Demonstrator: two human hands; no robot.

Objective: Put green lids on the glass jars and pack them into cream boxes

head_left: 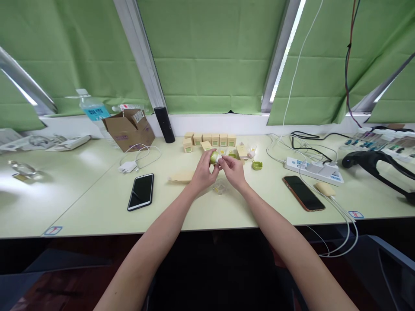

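A small rounded green-and-white piece is held up over the desk between both hands. My left hand grips its green side with bent fingers. On its white side, my right hand has thumb and fingers pinched together. The piece is too small to tell its exact kind. Below the hands lies a clear plastic shell. A flat tan card piece rests left of my left hand. An open green case sits right of my right hand, near a small pink-and-white item.
Several small tan boxes line the back of the desk. On the left are a phone, a charger, a cardboard box and a black cylinder. Another phone and a power strip with cables lie right.
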